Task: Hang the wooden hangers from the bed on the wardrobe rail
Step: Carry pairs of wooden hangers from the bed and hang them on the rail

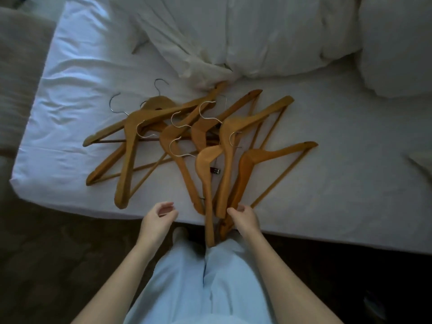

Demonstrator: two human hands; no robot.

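Note:
Several wooden hangers with metal hooks lie in a loose, overlapping pile on the white bed sheet, their lower ends reaching the bed's near edge. My right hand curls around the lower end of the rightmost hanger, where two or three hanger ends overhang the mattress edge. My left hand hovers above the bed edge to the left of those ends, fingers apart and slightly curled, holding nothing. No wardrobe rail is in view.
A crumpled white duvet and a pillow lie at the far side of the bed. A beige upholstered surface borders the bed on the left. Dark carpet is underfoot, and my light trousers stand against the bed edge.

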